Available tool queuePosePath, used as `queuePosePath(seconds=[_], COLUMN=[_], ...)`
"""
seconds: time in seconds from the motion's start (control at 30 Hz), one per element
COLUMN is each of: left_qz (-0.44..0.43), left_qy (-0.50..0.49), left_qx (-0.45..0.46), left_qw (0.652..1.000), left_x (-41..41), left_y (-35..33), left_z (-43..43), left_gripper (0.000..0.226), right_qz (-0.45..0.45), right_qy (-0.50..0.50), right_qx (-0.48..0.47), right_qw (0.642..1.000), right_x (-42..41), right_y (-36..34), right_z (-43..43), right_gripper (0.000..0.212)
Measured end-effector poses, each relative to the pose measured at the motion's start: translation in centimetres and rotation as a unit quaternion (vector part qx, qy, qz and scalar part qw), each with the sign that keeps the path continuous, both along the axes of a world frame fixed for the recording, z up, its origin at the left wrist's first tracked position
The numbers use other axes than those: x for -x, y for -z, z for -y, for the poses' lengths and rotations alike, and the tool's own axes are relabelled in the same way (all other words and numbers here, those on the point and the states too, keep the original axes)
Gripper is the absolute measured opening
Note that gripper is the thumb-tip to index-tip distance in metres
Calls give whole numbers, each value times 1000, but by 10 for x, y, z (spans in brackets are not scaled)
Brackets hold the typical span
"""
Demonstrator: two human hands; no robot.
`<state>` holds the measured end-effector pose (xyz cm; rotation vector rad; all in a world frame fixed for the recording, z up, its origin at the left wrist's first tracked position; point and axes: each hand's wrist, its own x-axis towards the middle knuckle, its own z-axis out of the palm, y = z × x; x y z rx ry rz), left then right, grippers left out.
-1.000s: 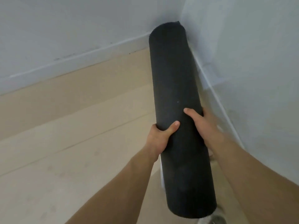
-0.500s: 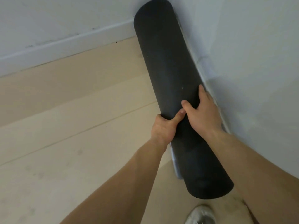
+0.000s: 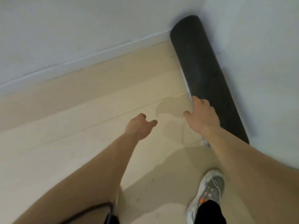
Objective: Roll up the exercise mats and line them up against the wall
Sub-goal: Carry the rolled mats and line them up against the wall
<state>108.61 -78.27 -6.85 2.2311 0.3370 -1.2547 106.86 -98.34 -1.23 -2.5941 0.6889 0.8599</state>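
Rolled black exercise mat [image 3: 203, 75] lies on the pale wooden floor [image 3: 80, 118] along the right wall [image 3: 258, 62], its far end in the corner. The right hand [image 3: 202, 117] rests on its near side, fingers spread and relaxed. The left hand [image 3: 139, 128] hovers apart, loosely curled, holding nothing. A grey sneaker [image 3: 208, 189] stands nearby

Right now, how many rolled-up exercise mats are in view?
1. The black rolled-up foam mat lies on the floor along the right-hand wall, its far end in the corner. A pale strip beside it might be another mat; I cannot tell.
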Motion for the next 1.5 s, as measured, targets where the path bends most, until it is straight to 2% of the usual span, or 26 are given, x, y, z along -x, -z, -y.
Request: queuePosePath(seconds=[0.23,0.4,0.5,0.73,1.0,1.13,1.27,1.33,1.5], left_qz=[59,90,73,55,39,26,4,-7,-16], left_qy=[-54,-195,-254,-358,-439,-457,-464,-452,-411], left_qx=[-109,-140,-153,-172,-152,-165,-170,-169,-155], left_qw=[991,966,952,916,885,874,869,876,898], left_x=[52,163,254,481,739,829,875,883,860], left_y=[-137,-207,-221,-231,-215,-214,-201,-189,-152], left_z=[-209,-323,-384,-534,-715,-803,-878,-914,-1004], left_gripper=[52,48,49,52,53,52,53,54,56], right_qz=[14,32,22,-24,-75,-71,-75,-81,-111], right_qy=[-188,-346,-426,-545,-617,-618,-614,-609,-555], right_qx=[-88,-129,-141,-128,-87,-79,-75,-76,-61], right_qw=[978,929,894,828,778,779,782,785,822], right_x=[8,72,134,312,534,598,627,632,633], right_y=[-103,-166,-182,-184,-161,-154,-139,-128,-83], right_z=[-204,-349,-427,-607,-818,-904,-967,-994,-1061], right_gripper=[62,61,60,60,65,66,66,66,66])
